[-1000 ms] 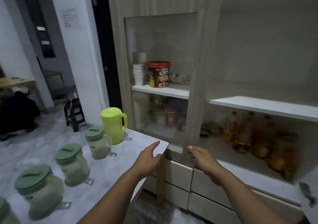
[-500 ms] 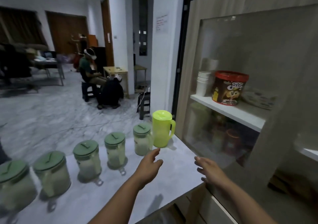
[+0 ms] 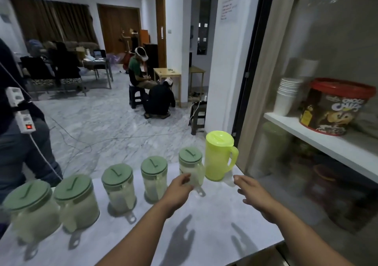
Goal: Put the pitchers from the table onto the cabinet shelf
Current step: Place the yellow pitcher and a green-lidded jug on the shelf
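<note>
Head view shows six pitchers in a row on the marble-patterned table [image 3: 214,220]: five clear ones with green lids and, at the cabinet end, a lime-green pitcher [image 3: 218,156]. Left hand [image 3: 178,190], fingers spread and empty, overlaps the nearest clear pitcher [image 3: 191,168], though actual contact is unclear. Right hand [image 3: 255,196] hovers open just below the lime-green one, beside the glass cabinet door [image 3: 319,40].
</note>
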